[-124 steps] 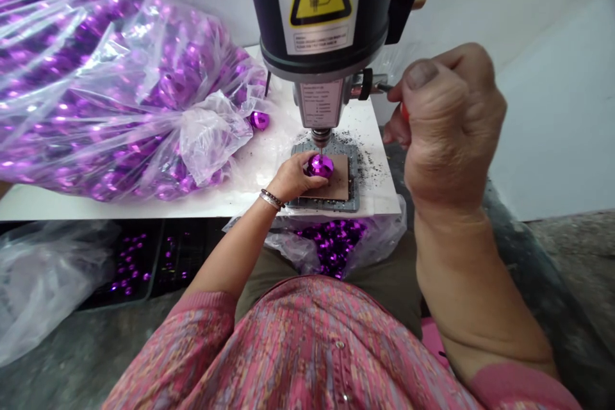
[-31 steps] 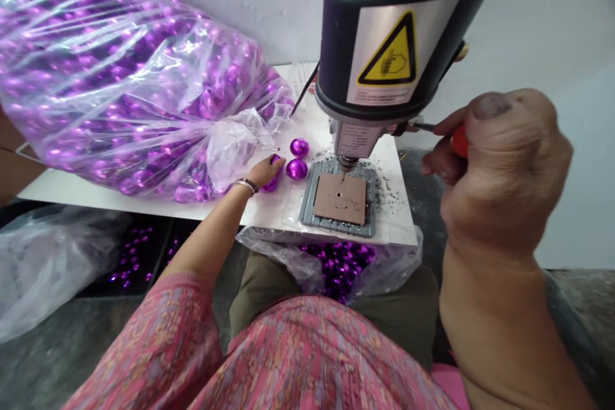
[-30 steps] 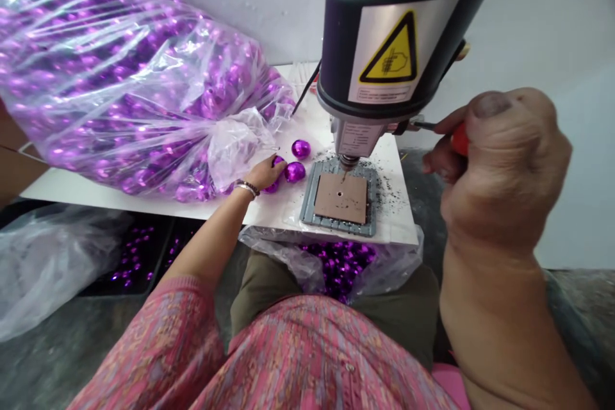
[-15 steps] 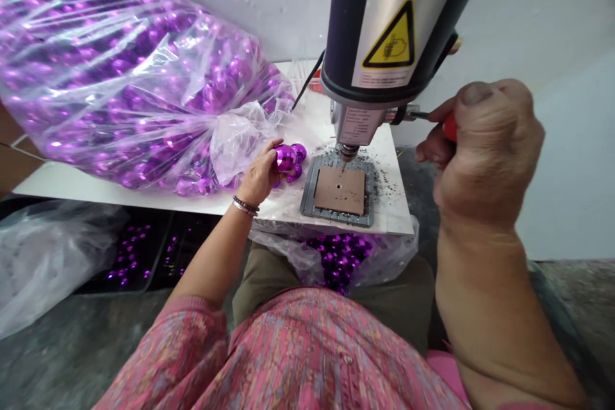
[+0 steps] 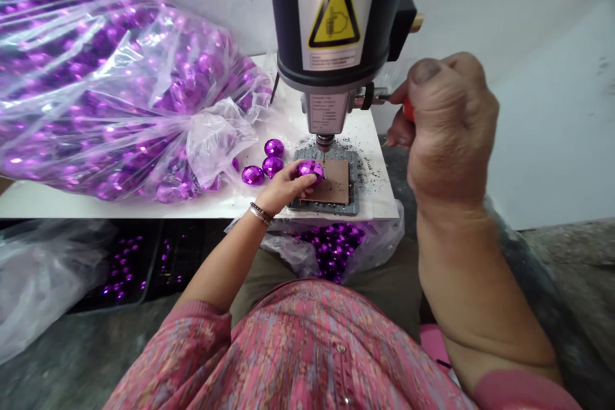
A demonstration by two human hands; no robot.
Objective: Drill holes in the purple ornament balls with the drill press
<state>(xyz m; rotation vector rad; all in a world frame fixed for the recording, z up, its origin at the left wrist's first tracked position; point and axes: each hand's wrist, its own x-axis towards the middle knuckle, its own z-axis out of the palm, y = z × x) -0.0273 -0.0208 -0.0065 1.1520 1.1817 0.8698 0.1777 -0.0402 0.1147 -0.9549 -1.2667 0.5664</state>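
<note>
Between its thumb and fingers, my left hand point(image 5: 284, 187) holds a shiny purple faceted ball point(image 5: 311, 171) over the left part of a brown square plate point(image 5: 337, 180). The plate lies on the grey base point(image 5: 352, 205) of a drill press point(image 5: 331, 19), and the ball is just left of and below the drill bit point(image 5: 323, 157). My right hand point(image 5: 446, 122) is wrapped round the red-knobbed lever point(image 5: 408, 109) at the press's right side. Several loose purple balls point(image 5: 273, 166) lie on the table left of the base.
A large clear bag of purple balls point(image 5: 110, 90) covers the table's left side. Dark shavings lie around the base on the white table point(image 5: 216, 205). An open bag of purple balls point(image 5: 334, 246) hangs below the front edge. Dark trays point(image 5: 154, 262) are at lower left.
My left hand has moved right from the loose balls to the plate, carrying one ball. The view has shifted, so the press appears further left. My right hand stays on the lever.
</note>
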